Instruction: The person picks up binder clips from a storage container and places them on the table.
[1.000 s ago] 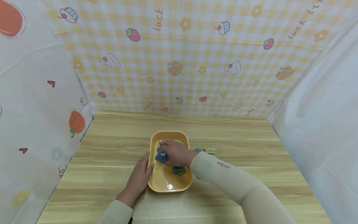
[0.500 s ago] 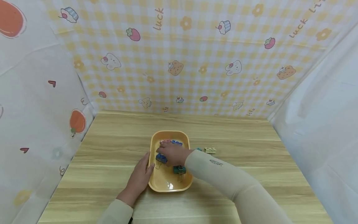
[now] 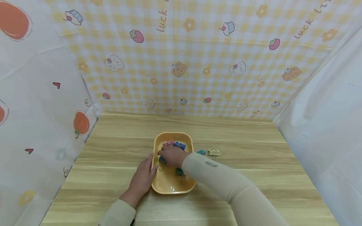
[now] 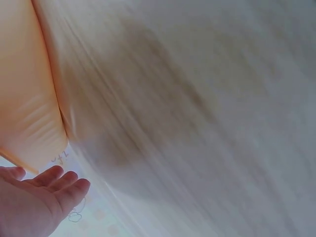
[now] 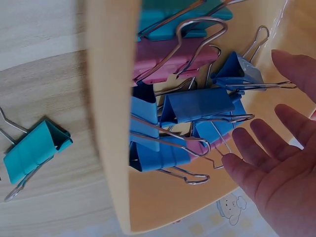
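A yellow-orange tray [image 3: 173,190] stands on the table with several binder clips in it. My left hand [image 3: 143,176] rests against the tray's left wall, its fingers fairly straight in the left wrist view. Over the clips inside the tray is my right hand [image 3: 172,156]. In the right wrist view its fingers [image 5: 256,148] are spread and hold nothing, beside a blue binder clip [image 5: 239,71] and another blue binder clip [image 5: 197,104]. A pink binder clip [image 3: 168,143] lies toward the tray's far end. Near the right wall is a green binder clip [image 3: 179,172], partly under the forearm.
On the table right of the tray lie a teal binder clip [image 3: 201,152] and a pale yellow binder clip [image 3: 214,153]. A patterned cloth [image 3: 181,84] hangs behind the table, and white cloths border both sides.
My right hand has shifted slightly left within the tray, uncovering the blue binder clip beside the pink one and covering more of the nearer blue one. My left hand stays at the tray wall.
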Available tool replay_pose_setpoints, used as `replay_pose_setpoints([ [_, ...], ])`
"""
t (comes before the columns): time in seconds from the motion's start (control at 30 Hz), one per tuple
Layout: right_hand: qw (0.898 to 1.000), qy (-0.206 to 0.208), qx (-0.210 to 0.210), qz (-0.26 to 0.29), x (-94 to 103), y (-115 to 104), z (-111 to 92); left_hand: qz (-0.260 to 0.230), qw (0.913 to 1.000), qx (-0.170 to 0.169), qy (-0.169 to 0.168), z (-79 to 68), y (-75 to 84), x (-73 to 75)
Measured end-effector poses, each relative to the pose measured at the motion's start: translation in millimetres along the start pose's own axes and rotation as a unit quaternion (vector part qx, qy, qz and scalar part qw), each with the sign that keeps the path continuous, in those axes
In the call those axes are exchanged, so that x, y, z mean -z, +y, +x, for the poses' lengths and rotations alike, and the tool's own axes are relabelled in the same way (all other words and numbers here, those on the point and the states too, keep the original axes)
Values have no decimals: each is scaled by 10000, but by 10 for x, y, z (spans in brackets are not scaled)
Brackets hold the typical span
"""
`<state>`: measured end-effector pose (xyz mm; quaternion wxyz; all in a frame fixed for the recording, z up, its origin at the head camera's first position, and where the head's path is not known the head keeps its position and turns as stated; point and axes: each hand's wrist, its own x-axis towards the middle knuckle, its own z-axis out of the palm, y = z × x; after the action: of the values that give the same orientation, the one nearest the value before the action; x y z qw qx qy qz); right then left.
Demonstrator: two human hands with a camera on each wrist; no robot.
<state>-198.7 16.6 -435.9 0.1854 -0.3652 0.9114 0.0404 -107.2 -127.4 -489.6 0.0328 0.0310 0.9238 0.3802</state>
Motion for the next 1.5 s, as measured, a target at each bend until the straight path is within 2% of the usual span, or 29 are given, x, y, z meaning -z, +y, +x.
replay_pose_setpoints([
  [0.33, 9994, -188, -239, 148, 29, -89, 10, 555, 9981, -131, 239, -21, 24, 17],
  [0.53, 9988, -178, -422, 195, 33, -108, 49, 730, 9962, -258, 393, -10, 41, 23],
  [0.9, 9965, -315, -584, 510, -27, -129, 174, 863, 9954, -266, 326, 17, 19, 13],
  [1.17, 9976, -259, -525, 362, -103, -132, 242, 1027, 9943, -201, 183, 24, 17, 25],
  [1.5, 9983, -154, -535, 191, -122, -132, 232, 981, 9947, -217, 197, 43, 16, 13],
])
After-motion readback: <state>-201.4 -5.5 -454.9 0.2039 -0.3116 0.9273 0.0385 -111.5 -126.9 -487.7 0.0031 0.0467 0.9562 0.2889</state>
